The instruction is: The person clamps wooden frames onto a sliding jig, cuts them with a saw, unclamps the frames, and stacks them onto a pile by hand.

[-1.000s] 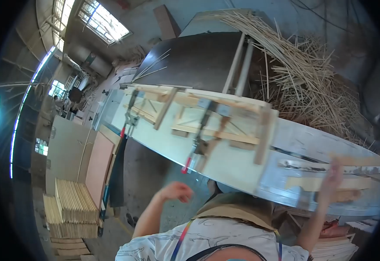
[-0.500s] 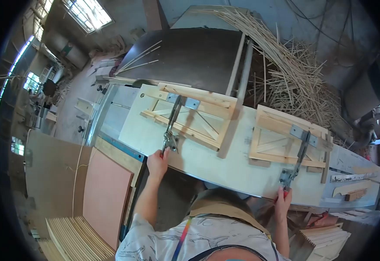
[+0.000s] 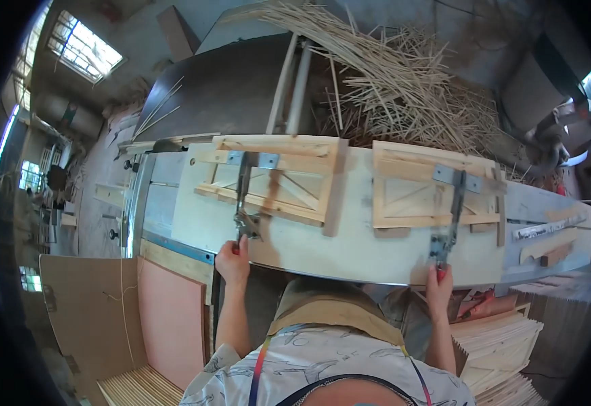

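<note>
A pale board (image 3: 295, 252) lies across the bench and bears two wooden frames with diagonal braces. Over the left frame (image 3: 302, 211) reaches a metal toggle clamp (image 3: 243, 183), and my left hand (image 3: 233, 260) is closed on its red handle. Another metal clamp (image 3: 458, 203) reaches over the right frame (image 3: 414, 220). Its red handle is in my closed right hand (image 3: 438, 281). Both hands are at the board's near edge.
Thin wooden sticks (image 3: 404, 81) are heaped behind the bench, beside a dark panel (image 3: 214, 88). A metal straightedge (image 3: 549, 227) and a wood piece (image 3: 548, 247) lie at right. Stacked frames (image 3: 498, 345) stand at lower right, a pink panel (image 3: 170, 304) at lower left.
One second ago both hands were off the clamps, the right near the straightedge. Half a second ago each took hold of a clamp handle. Since then the view has shifted; both grips remain.
</note>
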Demonstrator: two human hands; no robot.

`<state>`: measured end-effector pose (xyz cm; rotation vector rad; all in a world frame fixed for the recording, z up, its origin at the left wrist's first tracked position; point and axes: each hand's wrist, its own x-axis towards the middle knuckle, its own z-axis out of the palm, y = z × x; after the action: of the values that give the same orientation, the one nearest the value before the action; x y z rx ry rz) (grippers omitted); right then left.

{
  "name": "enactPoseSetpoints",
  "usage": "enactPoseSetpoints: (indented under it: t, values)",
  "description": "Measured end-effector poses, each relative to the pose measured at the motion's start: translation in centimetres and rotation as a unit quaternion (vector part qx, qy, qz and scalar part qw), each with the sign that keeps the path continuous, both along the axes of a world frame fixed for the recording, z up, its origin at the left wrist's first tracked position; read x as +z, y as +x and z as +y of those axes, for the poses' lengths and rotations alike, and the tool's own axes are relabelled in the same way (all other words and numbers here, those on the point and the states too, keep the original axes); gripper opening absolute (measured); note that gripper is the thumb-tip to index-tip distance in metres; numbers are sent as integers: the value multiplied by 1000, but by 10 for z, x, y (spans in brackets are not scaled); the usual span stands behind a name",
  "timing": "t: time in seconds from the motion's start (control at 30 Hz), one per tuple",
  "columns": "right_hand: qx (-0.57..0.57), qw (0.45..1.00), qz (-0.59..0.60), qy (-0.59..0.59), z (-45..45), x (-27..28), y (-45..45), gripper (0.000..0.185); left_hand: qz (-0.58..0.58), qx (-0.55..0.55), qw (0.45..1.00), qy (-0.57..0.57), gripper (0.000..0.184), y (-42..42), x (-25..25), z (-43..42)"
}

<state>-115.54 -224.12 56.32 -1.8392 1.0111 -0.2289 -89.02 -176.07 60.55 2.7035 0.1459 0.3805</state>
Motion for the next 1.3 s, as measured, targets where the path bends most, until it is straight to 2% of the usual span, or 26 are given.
enactPoseSetpoints:
  t: [0.07,0.1,0.13,0.17,0.2,0.23,0.27,0.3,0.37,0.5,0.53,0.6,0.63,0.67,0.7,0.77,0.8,0.83,0.87,0.9,0.97,1.0,1.1,1.17,1.23,1.3]
  values:
    - [-6,999,32,5,7,12,4,28,-2,29,999,15,54,-2,-2,-3]
    - [21,981,12,-190,14,19,5,26,-3,28,999,22,54,-4,-6,6]
    - [47,924,-9,-380,16,23,3,24,65,6,998,2,52,0,-9,14]
    - [59,961,18,-270,18,23,-7,27,131,-16,991,-20,51,5,-11,23]
    - [58,961,16,-269,20,28,-13,27,129,-16,991,-19,51,9,5,28]
    - [40,968,-43,-244,25,36,-16,31,237,54,951,-189,47,13,35,30]
    - [21,970,-104,-219,26,46,-17,36,334,121,866,-353,45,15,69,24]
    - [22,969,-107,-222,23,65,-16,36,341,108,850,-386,44,8,113,2]
    - [-29,999,-23,-32,25,111,-16,40,363,122,829,-407,44,3,120,23]
    - [-41,992,-58,-108,9,111,-7,33,350,131,752,-543,44,21,139,35]
    - [-94,992,-70,-46,0,114,1,43,323,145,724,-592,44,24,140,42]
    - [-150,986,-70,26,13,170,58,58,327,106,683,-644,55,35,145,48]
    - [-135,989,-51,-30,18,177,69,71,309,41,649,-695,63,33,162,36]
    - [-152,985,-63,-53,30,184,76,71,272,-28,611,-743,72,38,172,34]
    - [-76,963,32,-256,29,190,72,66,251,-19,603,-757,72,45,166,49]
    - [-5,887,160,-434,34,242,99,60,316,-168,636,-683,72,45,148,81]
    - [-14,887,194,-419,47,281,135,60,308,-159,632,-693,72,45,137,97]
    - [13,890,125,-439,54,298,172,56,338,-121,642,-678,70,48,125,110]
    - [122,891,-26,-438,72,314,220,52,364,-78,647,-666,68,46,112,122]
    - [220,863,-58,-451,83,319,268,48,330,-85,673,-657,68,37,98,130]
    - [376,874,-59,-300,118,302,371,39,314,-61,699,-639,68,20,86,144]
    - [420,885,-79,-185,123,261,425,36,321,-50,728,-604,69,9,82,150]
    - [550,785,2,-287,137,109,570,53,306,-14,756,-579,65,-31,83,173]
    - [619,747,139,-197,184,70,595,69,282,28,778,-560,68,-73,93,194]
    - [642,753,137,-42,167,8,617,66,213,136,779,-574,69,-129,93,214]
    - [655,673,118,-323,177,31,623,56,146,249,768,-571,68,-186,98,223]
